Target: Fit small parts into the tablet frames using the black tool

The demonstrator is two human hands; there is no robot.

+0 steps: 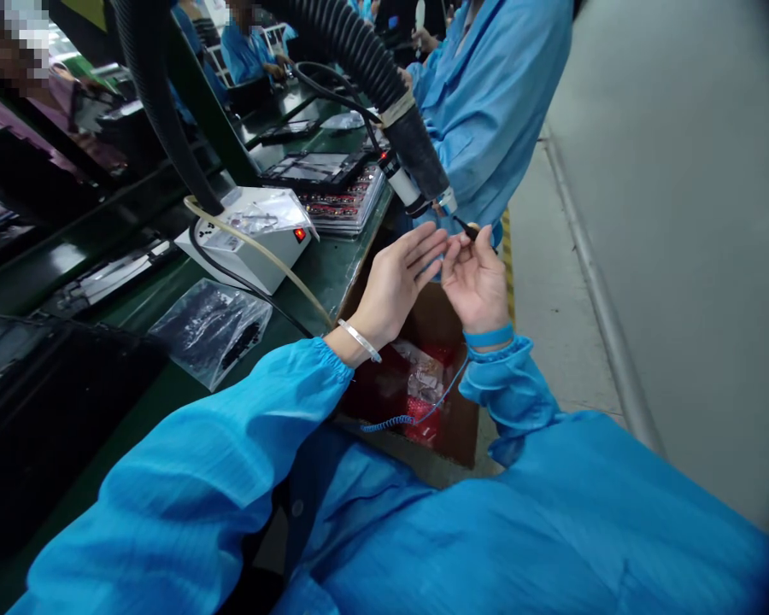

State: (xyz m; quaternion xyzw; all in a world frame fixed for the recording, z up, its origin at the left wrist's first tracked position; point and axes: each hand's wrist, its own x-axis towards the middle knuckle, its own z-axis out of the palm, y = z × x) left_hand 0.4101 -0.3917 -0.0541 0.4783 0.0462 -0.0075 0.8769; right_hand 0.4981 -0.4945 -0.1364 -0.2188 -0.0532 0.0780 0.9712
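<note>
My left hand [394, 278] is raised with its fingers stretched out together, the tips close to my right fingers. My right hand [478, 278] is turned palm up, thumb and fingers closed around a small dark pointed tool [469, 229]; its exact kind is too small to tell. Just above both hands hang the end of a black corrugated hose [416, 145] and a white-and-black cylinder [402, 184] with a red light. A blue wrist strap [489, 336] with a coiled cord [390, 422] circles my right wrist.
On the green bench at left stand a white box [256, 243] with a red switch, a clear plastic bag [211, 329] and stacked trays [339, 201]. Below my hands is a cardboard box [458, 427] with red packaging. A person in a blue coat [500, 94] stands ahead.
</note>
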